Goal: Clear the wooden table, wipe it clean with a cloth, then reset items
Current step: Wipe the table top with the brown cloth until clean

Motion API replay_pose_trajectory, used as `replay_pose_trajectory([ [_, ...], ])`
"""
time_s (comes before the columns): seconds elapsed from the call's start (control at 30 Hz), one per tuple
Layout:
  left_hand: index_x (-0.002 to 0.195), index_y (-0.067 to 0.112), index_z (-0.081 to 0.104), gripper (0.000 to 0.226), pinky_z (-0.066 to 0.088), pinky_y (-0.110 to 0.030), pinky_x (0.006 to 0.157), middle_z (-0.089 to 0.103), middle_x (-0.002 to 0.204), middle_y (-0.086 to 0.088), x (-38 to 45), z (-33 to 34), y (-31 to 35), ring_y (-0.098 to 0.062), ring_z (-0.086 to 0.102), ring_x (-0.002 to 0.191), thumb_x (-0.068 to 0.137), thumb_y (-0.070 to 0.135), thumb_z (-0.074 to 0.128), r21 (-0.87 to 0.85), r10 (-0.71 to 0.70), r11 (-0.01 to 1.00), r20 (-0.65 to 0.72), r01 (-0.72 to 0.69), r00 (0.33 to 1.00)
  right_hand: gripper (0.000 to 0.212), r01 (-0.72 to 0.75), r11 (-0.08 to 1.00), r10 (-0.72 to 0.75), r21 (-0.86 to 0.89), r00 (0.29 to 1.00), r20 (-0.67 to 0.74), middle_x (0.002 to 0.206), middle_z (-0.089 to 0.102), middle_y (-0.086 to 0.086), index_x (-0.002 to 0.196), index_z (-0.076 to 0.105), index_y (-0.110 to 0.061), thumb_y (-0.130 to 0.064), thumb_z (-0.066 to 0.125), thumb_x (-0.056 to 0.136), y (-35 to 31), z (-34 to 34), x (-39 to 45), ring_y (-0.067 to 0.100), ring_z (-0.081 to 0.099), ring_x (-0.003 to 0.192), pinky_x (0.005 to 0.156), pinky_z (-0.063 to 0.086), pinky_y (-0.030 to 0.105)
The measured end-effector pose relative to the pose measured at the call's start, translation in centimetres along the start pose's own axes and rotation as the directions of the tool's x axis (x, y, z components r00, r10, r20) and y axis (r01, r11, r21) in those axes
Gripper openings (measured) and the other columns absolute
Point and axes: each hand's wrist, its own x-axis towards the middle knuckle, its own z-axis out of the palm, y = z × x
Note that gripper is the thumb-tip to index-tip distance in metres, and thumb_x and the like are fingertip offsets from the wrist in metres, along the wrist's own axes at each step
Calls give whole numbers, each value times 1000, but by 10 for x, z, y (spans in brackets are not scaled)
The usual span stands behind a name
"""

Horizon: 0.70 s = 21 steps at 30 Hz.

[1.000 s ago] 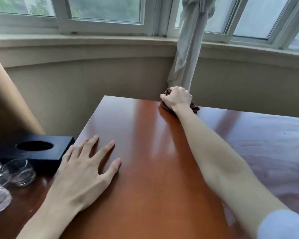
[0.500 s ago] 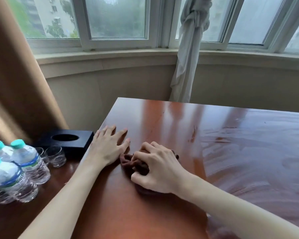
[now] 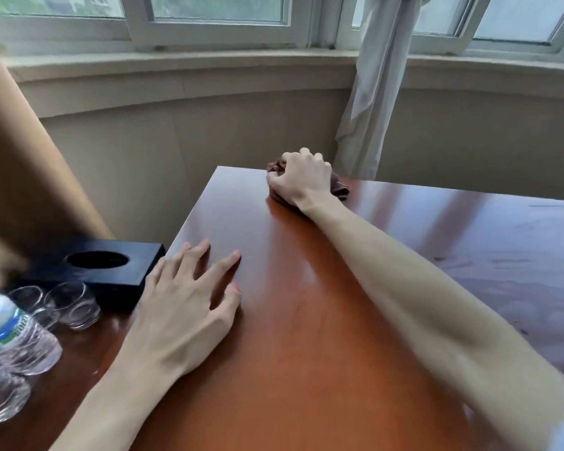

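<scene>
My right hand (image 3: pixel 302 177) bunches the crumpled brown cloth (image 3: pixel 338 187) at the glossy reddish wooden tabletop's (image 3: pixel 306 320) upper-centre edge to scrub, while my left hand (image 3: pixel 183 307) lies flat, fingers spread, bracing me.

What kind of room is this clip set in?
Probably a hotel or guest room, though a home is possible: a polished wooden table set in a curved bay window, with bottled water, small glasses and a black tissue box alongside.
</scene>
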Motion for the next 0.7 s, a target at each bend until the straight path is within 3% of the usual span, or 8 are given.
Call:
replay_pose_trajectory([
  [0.07,145,57,38,71,11,-38,125,30,161,9,0,-4,2,-12,18,151,80,65,13,-64,3,998,-2,-4,1000,31,165,985,-166,58,986,11,100,62,6,96,72,-25,-50,57,83,-27,-1,-33,35,58,98,77,40,37],
  [0.1,144,55,43,67,15,-38,124,34,159,11,0,-8,0,-10,24,148,82,64,18,-206,-18,978,-14,15,1000,29,221,971,-224,88,975,16,96,60,4,91,71,-25,-50,59,82,-37,-4,-50,34,57,95,74,38,35],
  [0.17,136,47,57,51,28,-36,119,48,147,14,1,-18,-6,-6,42,136,90,49,35,-612,-154,786,-55,89,986,28,280,954,-282,108,959,12,94,58,3,87,67,-23,-49,60,82,-54,-13,-81,33,56,93,72,35,35],
  [0.23,128,36,65,38,37,-32,114,58,134,12,-3,-29,-10,-1,53,122,99,26,44,-784,-279,615,-108,91,954,28,265,956,-270,124,963,20,97,61,5,90,69,-23,-49,60,83,-69,-25,-117,34,56,95,74,38,37],
  [0.37,127,21,65,31,38,-7,92,61,128,3,-37,-52,-14,-8,55,117,104,15,45,-675,-274,724,-93,141,957,42,371,904,-384,212,923,21,94,64,5,105,73,-26,-53,51,82,-103,-63,-223,35,58,87,76,47,40],
  [0.47,128,21,64,32,35,-20,95,61,125,3,-87,-69,-22,-11,55,117,104,16,44,-580,-223,803,-77,138,972,43,492,821,-510,289,860,-16,86,61,2,99,73,-22,-53,55,75,-116,-98,-314,31,55,75,70,50,39],
  [0.6,133,22,61,32,32,-19,100,57,132,6,-177,-80,-38,-9,51,124,103,22,50,-443,-141,893,-116,76,983,29,630,664,-706,402,706,60,85,59,-4,90,69,-27,-50,62,76,-85,-137,-370,26,55,79,67,45,34],
  [0.7,146,30,49,50,29,-26,116,41,151,16,-249,-77,-49,-4,35,142,100,46,50,-273,-61,961,-55,44,997,34,435,873,-462,219,883,87,96,62,0,95,70,-25,-54,57,83,-66,-133,-310,30,62,97,69,43,34],
])
